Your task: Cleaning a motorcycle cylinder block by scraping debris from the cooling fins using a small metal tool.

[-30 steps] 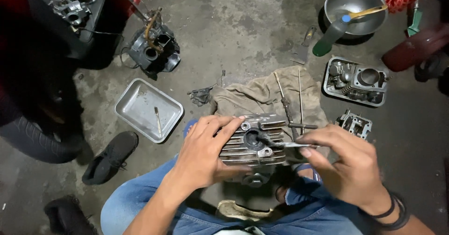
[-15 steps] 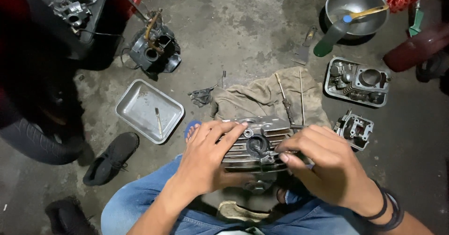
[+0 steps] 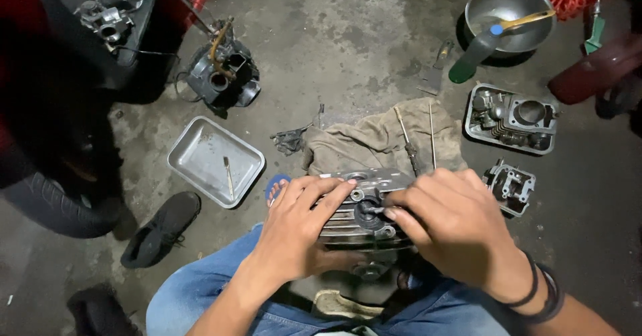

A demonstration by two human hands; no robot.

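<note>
A finned grey engine cylinder head (image 3: 361, 209) rests between my knees, just in front of a beige rag (image 3: 374, 142). My left hand (image 3: 297, 226) lies over its left side and grips it. My right hand (image 3: 455, 226) covers the right side, its fingertips pinching a small dark tool or part at the round port in the head's middle. What the fingers hold is mostly hidden.
On the concrete floor lie a metal tray (image 3: 214, 159), a black shoe (image 3: 160, 229), an engine part with a hose (image 3: 221, 75), a tray of engine parts (image 3: 511, 119), a small casting (image 3: 511, 185), a steel bowl (image 3: 508, 15), a tyre (image 3: 53, 202) and long rods (image 3: 408, 142) on the rag.
My right hand has moved left from the head's right edge onto its middle port. My left hand stays on the head with little shift.
</note>
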